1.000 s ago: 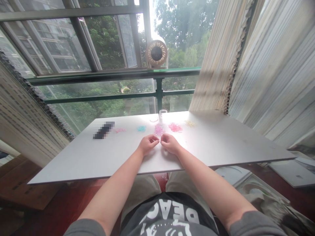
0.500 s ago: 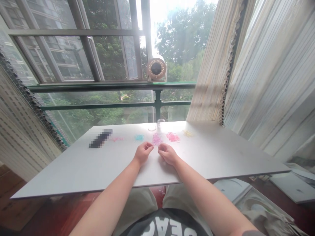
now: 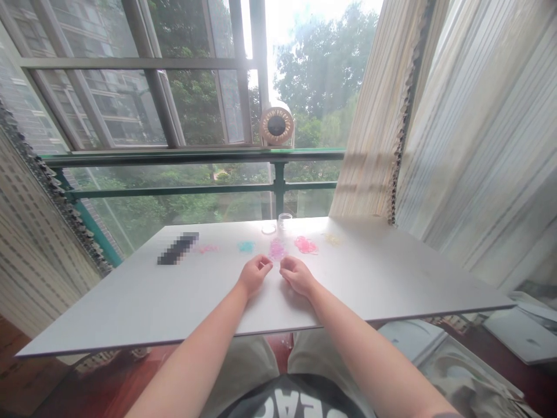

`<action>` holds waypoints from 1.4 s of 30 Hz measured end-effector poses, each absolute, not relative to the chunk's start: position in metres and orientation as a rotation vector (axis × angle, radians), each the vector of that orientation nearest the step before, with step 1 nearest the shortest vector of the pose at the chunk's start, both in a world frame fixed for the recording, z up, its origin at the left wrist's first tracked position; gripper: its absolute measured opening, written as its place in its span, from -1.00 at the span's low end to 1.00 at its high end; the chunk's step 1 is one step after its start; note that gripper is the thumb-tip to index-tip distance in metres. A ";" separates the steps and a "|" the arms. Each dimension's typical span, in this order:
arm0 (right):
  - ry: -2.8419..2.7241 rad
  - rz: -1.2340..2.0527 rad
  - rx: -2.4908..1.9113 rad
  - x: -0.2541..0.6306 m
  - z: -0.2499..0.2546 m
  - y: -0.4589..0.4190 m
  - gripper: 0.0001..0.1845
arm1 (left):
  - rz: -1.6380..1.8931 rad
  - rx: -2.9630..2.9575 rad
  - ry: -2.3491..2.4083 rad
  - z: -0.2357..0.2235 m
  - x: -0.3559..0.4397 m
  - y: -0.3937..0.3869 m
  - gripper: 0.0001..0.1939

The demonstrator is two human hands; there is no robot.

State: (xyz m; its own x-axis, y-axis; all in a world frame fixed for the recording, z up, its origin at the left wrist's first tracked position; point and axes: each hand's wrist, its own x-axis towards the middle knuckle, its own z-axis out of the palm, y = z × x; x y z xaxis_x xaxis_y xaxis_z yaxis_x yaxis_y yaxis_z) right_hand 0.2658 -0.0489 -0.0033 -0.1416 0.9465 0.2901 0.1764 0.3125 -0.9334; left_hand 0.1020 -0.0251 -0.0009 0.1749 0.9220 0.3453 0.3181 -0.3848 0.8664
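Note:
Over the white table, my left hand (image 3: 255, 275) is closed in a pinch, thumb against fingers. Facing it across a small gap, my right hand (image 3: 297, 275) is curled and pinched too. Anything between the fingertips is too small to make out. Just beyond both hands lies a pile of purple bits (image 3: 277, 248) that look like thin loops. To its right are a bright pink-red pile (image 3: 306, 245) and a pale yellow pile (image 3: 332, 238). On the left sit a teal pile (image 3: 246, 247) and a light pink pile (image 3: 209, 248).
A clear jar (image 3: 285, 220) stands at the back edge of the table (image 3: 383, 278), with a clear ring-shaped piece (image 3: 268, 230) beside it. A blurred-out dark object (image 3: 178, 248) lies at left. Beyond are a railing (image 3: 195, 157), a round white device (image 3: 277, 125) and curtains (image 3: 365, 145).
The view has tilted upward, so the table sits lower in the picture. My fingertips, almost touching earlier, are slightly farther apart. The coloured piles look unchanged.

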 end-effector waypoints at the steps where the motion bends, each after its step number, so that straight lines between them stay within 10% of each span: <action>1: -1.571 0.943 -1.063 0.266 -0.004 -0.049 -0.95 | 1.168 1.849 1.160 0.000 0.103 -0.028 -0.83; 42: -1.615 0.625 -1.208 0.270 -0.004 -0.047 -0.90 | 1.140 1.924 1.114 0.001 0.102 -0.029 -0.79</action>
State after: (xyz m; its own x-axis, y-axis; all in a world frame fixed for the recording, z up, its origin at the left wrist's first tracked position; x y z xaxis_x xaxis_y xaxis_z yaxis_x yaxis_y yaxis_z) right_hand 0.2703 -0.0471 -0.0043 -0.0185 0.9165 0.3996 0.4088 0.3717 -0.8335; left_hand 0.1023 -0.0287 0.0013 0.2673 0.8917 0.3652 0.3447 -0.4424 0.8280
